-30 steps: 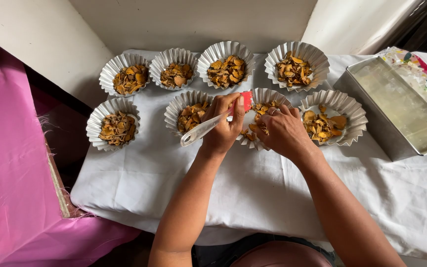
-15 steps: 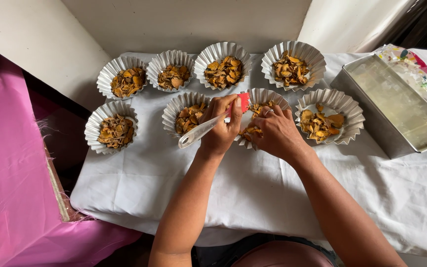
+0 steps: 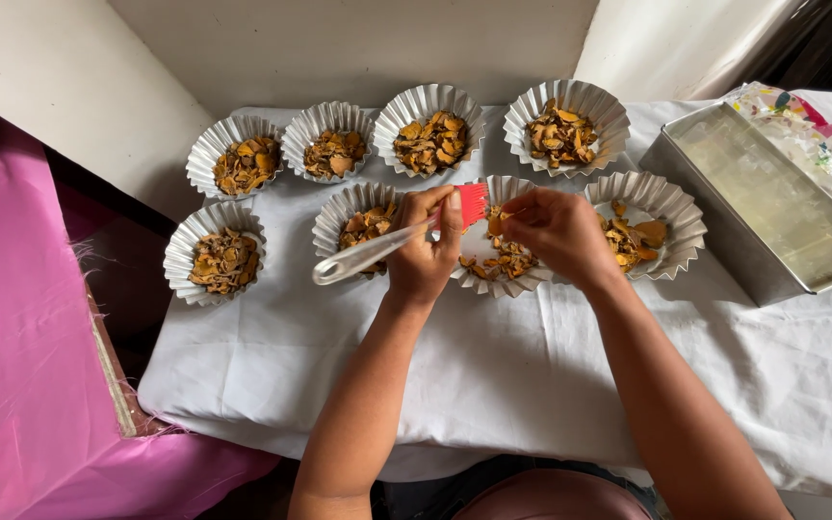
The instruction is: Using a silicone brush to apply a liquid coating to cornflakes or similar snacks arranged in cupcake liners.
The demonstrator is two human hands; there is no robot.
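My left hand (image 3: 423, 252) grips a pastry brush (image 3: 377, 248) with a clear handle and red bristles, the bristles over a fluted foil cup (image 3: 499, 279) in the front row. My right hand (image 3: 559, 234) hovers over the same cup, its fingertips pinching an orange dried slice (image 3: 495, 225) just beside the bristles. The cup holds a few orange-brown slices. Several more fluted cups of the same slices stand around it in two rows on the white cloth (image 3: 493, 376).
A rectangular metal loaf tin (image 3: 772, 207) stands at the right, with a crinkled patterned plastic bag (image 3: 806, 130) behind it. Pink cloth (image 3: 21, 347) covers the surface at the left, beyond a dark gap. A pale wall runs along the back.
The view has shifted slightly. My right hand's fingers have closed on a slice over the cup, close to the brush; the left hand holds the brush in much the same place.
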